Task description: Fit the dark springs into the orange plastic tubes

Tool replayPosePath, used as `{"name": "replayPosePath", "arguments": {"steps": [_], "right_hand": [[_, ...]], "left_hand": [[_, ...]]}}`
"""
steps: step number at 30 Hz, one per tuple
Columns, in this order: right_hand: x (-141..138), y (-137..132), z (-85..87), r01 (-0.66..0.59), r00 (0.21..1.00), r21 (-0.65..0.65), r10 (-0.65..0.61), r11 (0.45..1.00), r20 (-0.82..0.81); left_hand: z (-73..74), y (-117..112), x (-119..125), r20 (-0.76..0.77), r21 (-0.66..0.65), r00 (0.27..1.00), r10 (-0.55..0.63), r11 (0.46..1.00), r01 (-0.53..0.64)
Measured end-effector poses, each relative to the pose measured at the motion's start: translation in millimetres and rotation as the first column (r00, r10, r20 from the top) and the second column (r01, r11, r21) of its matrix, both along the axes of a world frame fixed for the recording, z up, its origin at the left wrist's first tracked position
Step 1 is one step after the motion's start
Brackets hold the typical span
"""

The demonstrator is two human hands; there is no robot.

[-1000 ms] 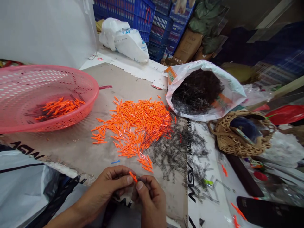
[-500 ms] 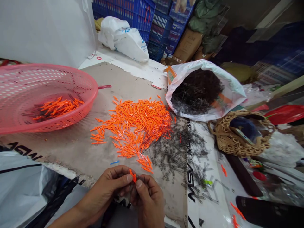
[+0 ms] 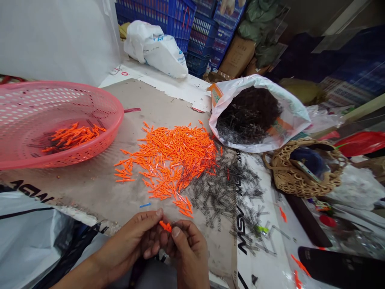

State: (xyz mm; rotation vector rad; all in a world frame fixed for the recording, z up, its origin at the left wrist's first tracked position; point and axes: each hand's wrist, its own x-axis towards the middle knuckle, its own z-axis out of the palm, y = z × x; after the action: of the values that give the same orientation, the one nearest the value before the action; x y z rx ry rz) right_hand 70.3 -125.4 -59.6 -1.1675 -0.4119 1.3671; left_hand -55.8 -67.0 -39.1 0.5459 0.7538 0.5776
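At the near edge of the table my right hand pinches a small orange plastic piece between thumb and fingers. A bit of dark spring seems to show by its right end, too small to be sure. My left hand is beside it, thumb lifted and fingers loosely bent under the piece; whether they touch it I cannot tell. Beyond the hands lies a heap of similar orange pieces. Thin dark springs are scattered against its right side.
A pink perforated basket at left holds orange pieces and springs. The white bag lies open, full of dark springs. To its right are a woven bag and a black flat object. A blue strip lies near my left hand.
My left thumb has come off the orange piece and the left hand has opened slightly. The piece has tipped from upright to nearly level in my right hand.
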Motion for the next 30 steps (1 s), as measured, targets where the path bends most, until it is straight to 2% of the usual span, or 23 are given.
{"name": "replayPosePath", "arguments": {"steps": [2, 5, 8, 11, 14, 19, 25, 30], "right_hand": [[1, -1, 3.3, -0.01, 0.989, 0.002, 0.01, 1.0, 0.145], [4, -2, 5.2, -0.002, 0.925, 0.024, -0.007, 1.0, 0.379], [7, -5, 4.3, 0.025, 0.822, 0.112, -0.084, 0.993, 0.563], [6, -8, 4.6, -0.004, 0.755, 0.186, -0.119, 0.983, 0.645], [4, -9, 6.9, -0.041, 0.733, 0.173, -0.088, 0.984, 0.674], [2, -8, 11.3, -0.044, 0.669, 0.2, -0.12, 0.979, 0.734], [1, -8, 13.9, -0.047, 0.574, 0.21, -0.146, 0.977, 0.806], [-4, -11, 13.8, -0.021, 0.48, 0.219, -0.183, 0.975, 0.858]], "left_hand": [[-0.5, 3, -3, 0.026, -0.07, 0.999, -0.044, 0.996, 0.046], [-1.5, 7, -7, 0.069, -0.141, 0.995, -0.077, 0.986, 0.086], [0.6, 9, -8, 0.057, -0.185, 0.998, -0.031, 0.982, 0.041], [6.2, 10, -7, 0.019, -0.207, 1.0, 0.003, 0.978, 0.001], [12.7, 10, -4, -0.039, -0.139, 0.998, 0.052, 0.989, -0.057], [17.4, 5, 0, -0.183, 0.003, 0.976, 0.115, 0.993, -0.116], [15.5, -3, 6, -0.283, 0.145, 0.944, 0.17, 0.98, -0.133], [17.1, -3, 7, -0.316, 0.234, 0.935, 0.158, 0.969, -0.085]]}}
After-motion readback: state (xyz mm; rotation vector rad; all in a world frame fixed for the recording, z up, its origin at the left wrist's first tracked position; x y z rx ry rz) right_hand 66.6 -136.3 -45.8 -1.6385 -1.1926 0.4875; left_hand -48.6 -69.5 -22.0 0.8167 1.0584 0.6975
